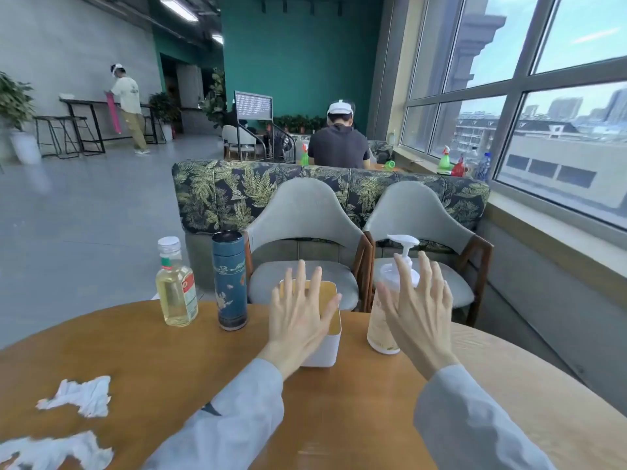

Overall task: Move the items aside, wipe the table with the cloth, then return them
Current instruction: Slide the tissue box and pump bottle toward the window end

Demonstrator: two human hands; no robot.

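Note:
Four items stand along the far edge of the round wooden table (142,354): a bottle of yellow liquid (176,293), a tall blue patterned canister (230,283), a white open box (324,347) with a gold inside, and a pump dispenser bottle (381,320). My left hand (298,317) is raised in front of the white box, fingers spread, holding nothing. My right hand (419,310) hovers in front of the pump bottle, also spread and empty. A crumpled white cloth (79,396) lies at the near left of the table.
More white crumpled material (51,451) lies at the bottom left corner. Two grey chairs (302,232) stand beyond the table, before a leaf-patterned sofa (224,191). Windows run along the right. One person sits behind the sofa; another stands far left.

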